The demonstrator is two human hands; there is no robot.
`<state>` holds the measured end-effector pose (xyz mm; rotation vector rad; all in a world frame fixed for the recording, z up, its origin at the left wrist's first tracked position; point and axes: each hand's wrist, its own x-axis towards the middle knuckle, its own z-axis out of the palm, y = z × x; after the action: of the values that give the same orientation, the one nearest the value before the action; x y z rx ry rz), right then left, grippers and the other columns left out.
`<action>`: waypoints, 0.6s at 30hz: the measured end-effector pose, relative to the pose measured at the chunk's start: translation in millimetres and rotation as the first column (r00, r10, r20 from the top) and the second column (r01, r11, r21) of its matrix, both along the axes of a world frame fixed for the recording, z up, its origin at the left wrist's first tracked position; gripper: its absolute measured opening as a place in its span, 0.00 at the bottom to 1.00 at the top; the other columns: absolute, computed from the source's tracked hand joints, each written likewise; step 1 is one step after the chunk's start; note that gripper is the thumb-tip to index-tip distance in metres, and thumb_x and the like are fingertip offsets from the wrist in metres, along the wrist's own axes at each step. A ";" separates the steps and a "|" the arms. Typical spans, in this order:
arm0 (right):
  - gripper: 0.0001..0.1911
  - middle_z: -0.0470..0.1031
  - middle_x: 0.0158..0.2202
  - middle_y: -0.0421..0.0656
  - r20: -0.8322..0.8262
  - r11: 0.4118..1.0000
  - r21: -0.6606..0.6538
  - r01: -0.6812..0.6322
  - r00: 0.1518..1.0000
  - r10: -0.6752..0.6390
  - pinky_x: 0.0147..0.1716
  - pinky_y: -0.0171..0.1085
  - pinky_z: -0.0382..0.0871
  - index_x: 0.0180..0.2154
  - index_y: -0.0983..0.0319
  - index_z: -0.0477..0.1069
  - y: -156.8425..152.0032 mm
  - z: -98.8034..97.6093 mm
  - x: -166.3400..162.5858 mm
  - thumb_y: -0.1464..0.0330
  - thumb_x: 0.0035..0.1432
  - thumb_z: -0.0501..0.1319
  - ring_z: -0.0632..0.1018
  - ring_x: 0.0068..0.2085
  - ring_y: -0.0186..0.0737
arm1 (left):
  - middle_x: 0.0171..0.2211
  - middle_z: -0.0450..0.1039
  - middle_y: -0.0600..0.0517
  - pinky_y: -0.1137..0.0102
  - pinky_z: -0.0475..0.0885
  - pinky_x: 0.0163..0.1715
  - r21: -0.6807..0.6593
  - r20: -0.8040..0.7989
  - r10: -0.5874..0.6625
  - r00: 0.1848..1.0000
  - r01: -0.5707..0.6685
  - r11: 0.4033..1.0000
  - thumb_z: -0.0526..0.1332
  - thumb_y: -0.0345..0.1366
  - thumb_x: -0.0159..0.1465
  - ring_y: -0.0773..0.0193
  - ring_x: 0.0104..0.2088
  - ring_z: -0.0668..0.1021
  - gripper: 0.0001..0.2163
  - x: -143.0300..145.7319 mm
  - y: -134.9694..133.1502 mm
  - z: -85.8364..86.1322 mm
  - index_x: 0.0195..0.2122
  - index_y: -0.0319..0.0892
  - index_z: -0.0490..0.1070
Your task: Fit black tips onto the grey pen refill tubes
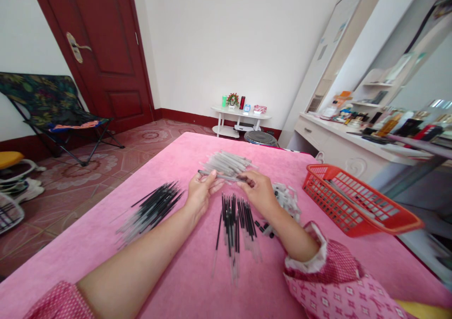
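A clear pen barrel (226, 177) with dark ends lies level between my two hands. My left hand (203, 189) pinches it near its left end, while the fingers of my right hand (257, 187) close on its right end. Just behind them is a heap of clear pen barrels (229, 161). Black-and-clear pen refills (231, 220) lie fanned out in front of my hands, and a larger pile of refills (155, 208) lies to the left. Beside my right wrist are small clear caps (287, 199) and black plugs (264, 227), partly hidden by my forearm.
A red plastic basket (353, 211) holding some long pieces stands at the right on the pink table cover (197, 281). A cluttered dresser (353, 140) is beyond it. At the left are a folding chair (52, 107) and a red door (102, 51); a white stand (240, 113) is at the back.
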<state>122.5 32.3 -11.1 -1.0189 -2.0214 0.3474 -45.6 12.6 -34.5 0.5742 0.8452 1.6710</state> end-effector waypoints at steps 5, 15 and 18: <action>0.07 0.76 0.36 0.45 0.081 0.992 0.123 0.042 0.995 -0.052 0.41 0.37 0.66 0.36 0.61 0.73 -6.3 6.1 0.9 0.69 0.56 0.57 0.74 0.40 0.41 | 0.30 0.77 0.48 0.70 0.76 0.37 -0.032 0.108 -0.069 0.992 0.072 0.997 0.65 0.30 0.54 0.65 0.31 0.80 0.05 1.2 -0.1 1.1 0.31 0.35 0.71; 0.08 0.76 0.35 0.45 0.118 0.990 0.129 0.053 0.991 -0.068 0.41 0.35 0.65 0.34 0.62 0.73 -10.8 13.8 2.2 0.70 0.58 0.55 0.75 0.39 0.40 | 0.33 0.77 0.47 0.72 0.75 0.38 0.008 0.114 -0.096 0.989 0.095 0.995 0.61 0.25 0.56 0.67 0.34 0.79 0.01 2.7 -2.5 1.7 0.30 0.35 0.71; 0.08 0.77 0.33 0.44 0.109 0.995 0.077 0.067 0.991 -0.075 0.38 0.35 0.65 0.33 0.62 0.74 -11.7 17.2 0.7 0.71 0.56 0.55 0.75 0.36 0.40 | 0.34 0.77 0.47 0.70 0.75 0.38 0.039 0.090 -0.095 0.991 0.091 0.995 0.64 0.26 0.54 0.65 0.34 0.79 0.04 1.5 -1.7 -0.4 0.31 0.35 0.70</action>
<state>123.1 20.6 6.1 -1.0825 -2.0753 0.1807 -44.1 11.0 -34.9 0.5478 0.7140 1.6169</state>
